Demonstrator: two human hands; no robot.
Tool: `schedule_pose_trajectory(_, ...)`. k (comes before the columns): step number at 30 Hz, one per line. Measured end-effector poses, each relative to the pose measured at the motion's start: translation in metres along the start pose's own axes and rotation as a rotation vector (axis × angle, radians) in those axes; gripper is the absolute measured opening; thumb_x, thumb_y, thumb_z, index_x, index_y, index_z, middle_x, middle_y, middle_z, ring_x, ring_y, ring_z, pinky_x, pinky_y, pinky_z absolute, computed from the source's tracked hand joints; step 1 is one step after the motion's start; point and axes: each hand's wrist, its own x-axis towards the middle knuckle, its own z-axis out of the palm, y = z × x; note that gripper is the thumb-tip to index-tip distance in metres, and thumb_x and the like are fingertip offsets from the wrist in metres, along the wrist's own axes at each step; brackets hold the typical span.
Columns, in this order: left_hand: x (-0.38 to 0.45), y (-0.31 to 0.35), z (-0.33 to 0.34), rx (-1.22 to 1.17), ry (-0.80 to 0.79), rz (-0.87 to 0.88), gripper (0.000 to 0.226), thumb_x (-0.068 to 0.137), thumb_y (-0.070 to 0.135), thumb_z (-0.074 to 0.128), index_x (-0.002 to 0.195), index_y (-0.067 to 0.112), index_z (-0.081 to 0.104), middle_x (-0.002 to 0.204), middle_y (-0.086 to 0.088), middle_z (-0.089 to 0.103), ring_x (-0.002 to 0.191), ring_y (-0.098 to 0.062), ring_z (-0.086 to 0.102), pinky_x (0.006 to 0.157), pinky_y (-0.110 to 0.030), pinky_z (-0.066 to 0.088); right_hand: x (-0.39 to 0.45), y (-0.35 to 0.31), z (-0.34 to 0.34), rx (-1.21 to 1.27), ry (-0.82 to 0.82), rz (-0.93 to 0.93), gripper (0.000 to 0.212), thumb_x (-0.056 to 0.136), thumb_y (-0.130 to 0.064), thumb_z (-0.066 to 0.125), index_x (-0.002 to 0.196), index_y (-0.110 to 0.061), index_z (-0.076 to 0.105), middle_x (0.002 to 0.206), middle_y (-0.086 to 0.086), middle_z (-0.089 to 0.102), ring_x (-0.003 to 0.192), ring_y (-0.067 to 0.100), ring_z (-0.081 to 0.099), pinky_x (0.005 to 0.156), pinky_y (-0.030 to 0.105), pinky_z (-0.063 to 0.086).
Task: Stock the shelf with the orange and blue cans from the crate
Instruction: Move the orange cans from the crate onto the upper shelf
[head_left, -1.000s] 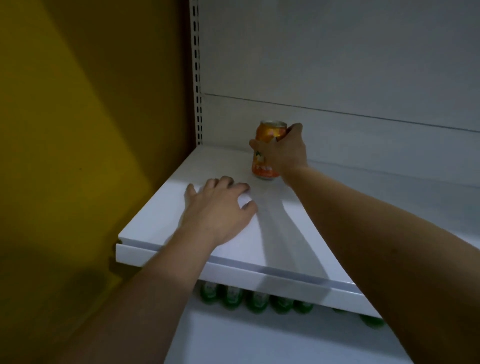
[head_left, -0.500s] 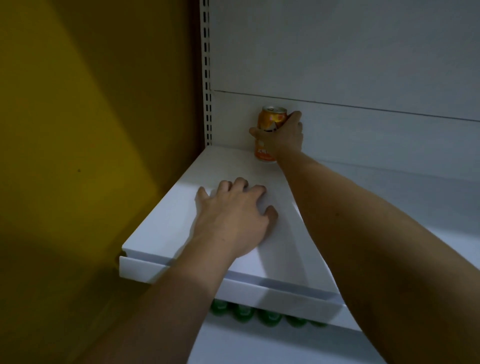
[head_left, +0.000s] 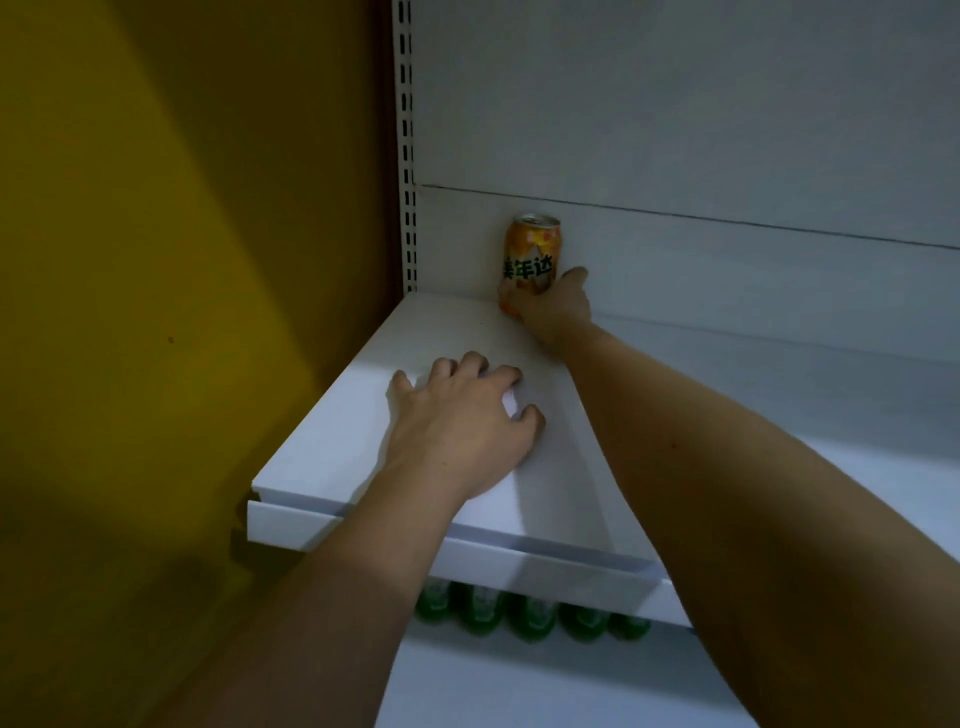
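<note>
A: Since the earlier frame, orange can (head_left: 531, 260) is seen pushed back against the shelf's (head_left: 363, 415) rear panel; right hand (head_left: 553, 312) lowered.

B: Noted. Its base is gripped by curled right fingers (head_left: 574, 278); left hand (head_left: 462, 421) is laid flat, spread, empty.

The orange can (head_left: 531, 258), standing upright at the back of the white shelf (head_left: 426, 332) at about 12 o'clock from the hands, carries one readable marking: three dark green Chinese characters with a white outline across its middle band, the last two reading 年达 and the first cut off at the can's curve, likely 美. The green bottles (head_left: 530, 616) at 6 o'clock show no legible label
</note>
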Motion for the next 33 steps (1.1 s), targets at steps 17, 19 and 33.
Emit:
schedule_pose_trajectory(17, -0.078, 0.055, -0.034, -0.445, -0.039, -0.233, 0.040, 0.098, 0.047, 0.038, 0.131, 0.031, 0.054, 0.135, -0.003, 0.057, 0.119, -0.028, 0.052, 0.098, -0.039, 0.044, -0.229, -0.030, -0.193, -0.535, -0.437, -0.033, 0.060, 0.098, -0.054, 0.047, 0.143, -0.013, 0.046, 0.142, 0.011, 0.052, 0.124, 0.029, 0.052, 0.100, 0.038, 0.040)
schedule_pose_trajectory(19, -0.098, 0.074, -0.040, -0.534, -0.026, -0.241, 0.041, 0.100, 0.046, 0.035, 0.132, 0.028, 0.053, 0.133, -0.003, 0.057, 0.116, -0.025, 0.053, 0.093, -0.036, 0.043, -0.254, -0.023, -0.210, -0.522, -0.435, -0.031, 0.061, 0.097, -0.057, 0.046, 0.144, -0.017, 0.045, 0.143, 0.009, 0.051, 0.124, 0.028, 0.052, 0.101, 0.038, 0.040)
schedule_pose_trajectory(33, -0.249, 0.174, 0.004, -0.914, -0.090, -0.262, 0.037, 0.103, 0.040, 0.038, 0.125, 0.019, 0.059, 0.117, -0.002, 0.062, 0.109, -0.020, 0.056, 0.090, -0.031, 0.041, -0.406, 0.074, -0.268, -0.404, -0.362, 0.013, 0.054, 0.101, -0.044, 0.045, 0.142, -0.008, 0.046, 0.136, 0.013, 0.057, 0.112, 0.026, 0.057, 0.087, 0.034, 0.044)
